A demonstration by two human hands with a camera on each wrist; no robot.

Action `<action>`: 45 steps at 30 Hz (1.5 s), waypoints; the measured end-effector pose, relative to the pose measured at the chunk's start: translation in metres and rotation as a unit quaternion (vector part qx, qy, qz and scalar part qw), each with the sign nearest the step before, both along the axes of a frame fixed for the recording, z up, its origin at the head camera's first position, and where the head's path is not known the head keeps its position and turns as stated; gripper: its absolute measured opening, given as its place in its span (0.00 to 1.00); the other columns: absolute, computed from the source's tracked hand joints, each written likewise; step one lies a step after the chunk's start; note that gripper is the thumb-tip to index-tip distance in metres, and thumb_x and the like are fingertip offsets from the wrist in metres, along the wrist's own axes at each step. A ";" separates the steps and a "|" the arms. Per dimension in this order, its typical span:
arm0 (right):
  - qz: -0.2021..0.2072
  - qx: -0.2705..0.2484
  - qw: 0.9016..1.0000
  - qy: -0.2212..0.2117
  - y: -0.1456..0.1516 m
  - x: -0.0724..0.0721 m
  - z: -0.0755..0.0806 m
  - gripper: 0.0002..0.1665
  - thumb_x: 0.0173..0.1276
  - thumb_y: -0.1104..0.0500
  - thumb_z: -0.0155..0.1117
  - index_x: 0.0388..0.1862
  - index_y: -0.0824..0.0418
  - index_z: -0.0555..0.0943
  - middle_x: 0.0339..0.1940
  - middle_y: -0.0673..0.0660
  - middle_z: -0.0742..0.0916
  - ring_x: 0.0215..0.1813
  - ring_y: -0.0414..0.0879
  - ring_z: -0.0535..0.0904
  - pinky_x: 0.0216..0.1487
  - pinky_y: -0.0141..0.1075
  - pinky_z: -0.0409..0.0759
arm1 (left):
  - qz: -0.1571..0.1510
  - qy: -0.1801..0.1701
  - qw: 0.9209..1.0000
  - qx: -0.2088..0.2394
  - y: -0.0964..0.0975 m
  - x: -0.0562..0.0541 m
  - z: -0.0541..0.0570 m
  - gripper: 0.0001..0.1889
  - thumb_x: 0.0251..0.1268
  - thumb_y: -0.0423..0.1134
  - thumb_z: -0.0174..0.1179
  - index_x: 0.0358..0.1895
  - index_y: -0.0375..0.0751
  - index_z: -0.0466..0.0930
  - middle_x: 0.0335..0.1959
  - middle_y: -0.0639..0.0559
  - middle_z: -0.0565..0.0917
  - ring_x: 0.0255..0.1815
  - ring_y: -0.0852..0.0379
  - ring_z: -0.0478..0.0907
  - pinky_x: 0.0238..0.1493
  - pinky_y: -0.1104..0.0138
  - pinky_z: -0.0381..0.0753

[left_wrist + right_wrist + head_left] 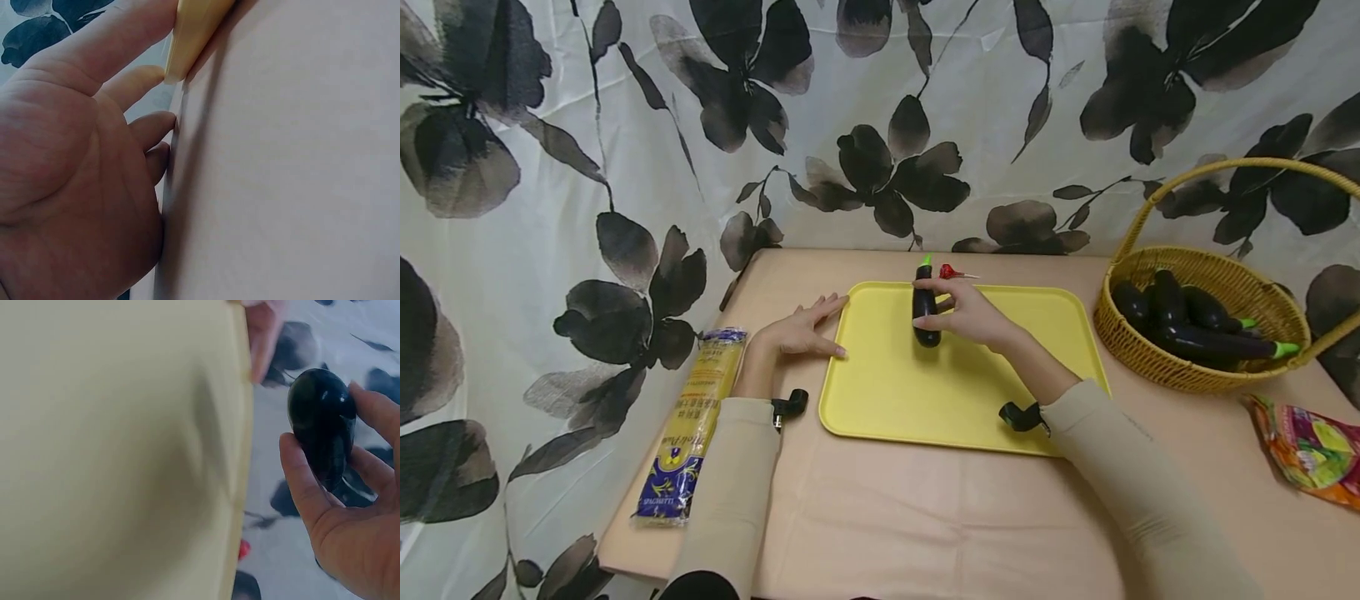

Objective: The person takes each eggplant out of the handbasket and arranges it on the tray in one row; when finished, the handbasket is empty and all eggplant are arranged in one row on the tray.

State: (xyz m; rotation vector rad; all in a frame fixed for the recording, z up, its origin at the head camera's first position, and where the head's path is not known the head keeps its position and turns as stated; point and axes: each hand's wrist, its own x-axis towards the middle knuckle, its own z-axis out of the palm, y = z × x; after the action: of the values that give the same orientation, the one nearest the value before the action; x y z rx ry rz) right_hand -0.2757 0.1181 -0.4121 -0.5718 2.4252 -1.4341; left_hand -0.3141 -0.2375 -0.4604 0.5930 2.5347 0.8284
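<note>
My right hand [966, 312] pinches a dark, glossy eggplant [927, 308] between thumb and fingers, its bright green stem end pointing away from me. The eggplant is over the left half of a yellow tray [880, 400]. In the right wrist view the thumb and fingers lie on either side of the eggplant [322, 419], and it looks raised off the tray. My left hand [793, 331] is at the tray's left edge, fingers extended and touching the rim. From the left wrist view, thumb and fingertips meet the yellow rim [194, 37].
A wicker basket [1195, 379] with several eggplants [1206, 337] stands at the right. Near it lies a colourful packet [1315, 450]. A spaghetti packet [692, 425] lies by the left table edge. Behind the tray is a small red-handled tool [951, 272]. Floral cloth [850, 100] hangs behind.
</note>
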 end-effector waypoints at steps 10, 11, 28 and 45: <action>0.076 0.062 0.995 -0.021 -0.047 0.000 -0.018 0.48 0.65 0.55 0.79 0.81 0.57 0.67 0.76 0.66 0.72 0.66 0.62 0.82 0.62 0.47 0.85 | -0.008 0.004 1.000 -0.013 0.003 -0.001 0.002 0.62 0.52 0.63 0.77 0.86 0.59 0.46 0.88 0.50 0.42 0.89 0.46 0.30 0.85 0.42 0.24; 0.077 0.061 0.995 -0.028 -0.050 0.000 -0.020 0.49 0.64 0.55 0.79 0.81 0.57 0.67 0.75 0.66 0.72 0.67 0.63 0.81 0.65 0.48 0.84 | -0.008 0.003 1.000 -0.014 0.003 -0.001 0.002 0.62 0.52 0.63 0.77 0.86 0.58 0.46 0.88 0.50 0.42 0.89 0.46 0.30 0.85 0.42 0.24; 0.061 0.108 0.992 -0.027 -0.097 0.002 -0.022 0.47 0.64 0.49 0.79 0.79 0.54 0.70 0.75 0.63 0.76 0.68 0.55 0.77 0.68 0.47 0.78 | -0.020 -0.006 1.000 0.007 -0.001 0.000 0.002 0.63 0.50 0.61 0.79 0.86 0.59 0.47 0.89 0.51 0.41 0.88 0.47 0.28 0.84 0.42 0.22; 0.062 0.092 0.994 -0.012 -0.110 0.004 -0.026 0.47 0.70 0.47 0.73 0.82 0.58 0.65 0.78 0.63 0.74 0.75 0.54 0.71 0.78 0.50 0.70 | -0.003 -0.034 0.999 -0.006 -0.004 0.006 0.002 0.66 0.43 0.63 0.82 0.85 0.69 0.46 0.88 0.56 0.36 0.87 0.41 0.22 0.81 0.35 0.21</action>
State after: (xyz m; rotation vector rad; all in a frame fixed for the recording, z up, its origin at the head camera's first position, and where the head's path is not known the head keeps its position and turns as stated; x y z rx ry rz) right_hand -0.2717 0.0078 -0.4384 -0.6452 2.4217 -1.1486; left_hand -0.3079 -0.2410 -0.4582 0.5595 2.4729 0.8179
